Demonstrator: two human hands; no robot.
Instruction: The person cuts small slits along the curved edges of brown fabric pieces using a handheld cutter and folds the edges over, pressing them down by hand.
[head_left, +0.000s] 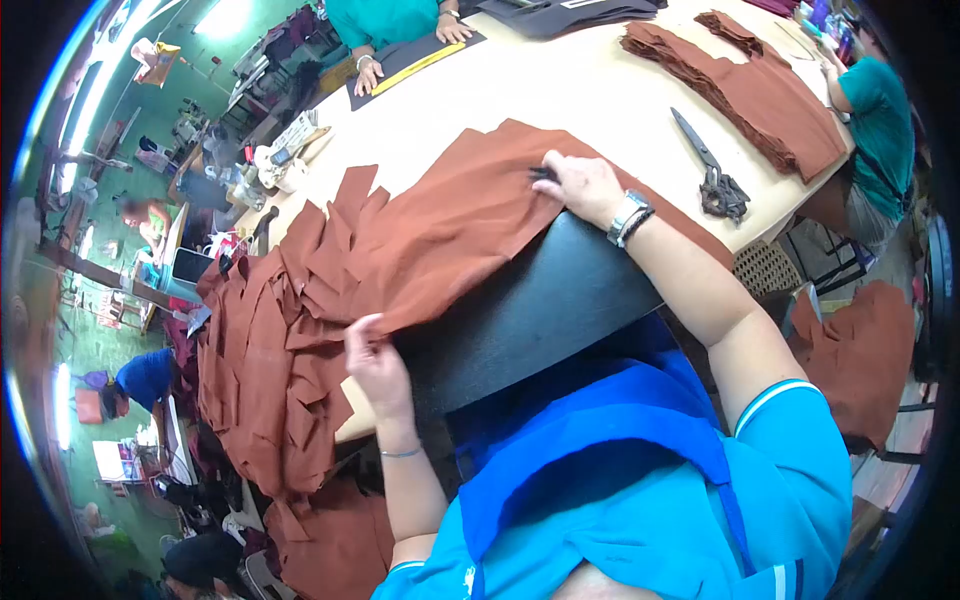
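Note:
A rust-brown cloth piece (470, 215) stretches between my two hands over the near edge of the table. My left hand (378, 370) pinches its near left corner. My right hand (588, 188) is closed at the upper right edge of the same piece, with a small black object (543, 174) at its fingertips; its kind is unclear. Under the cloth and nearest my body lies a dark, smooth panel (540, 305). To the left, a loose heap of brown cut pieces (265, 360) hangs over the table edge.
Large black-handled shears (712, 170) lie on the pale table (620, 110) at right. Beyond them are stacked brown pieces (750, 95). Across the table a person's hands (368, 75) rest on dark cloth beside a yellow strip (425, 68). Another person (875, 120) sits at right.

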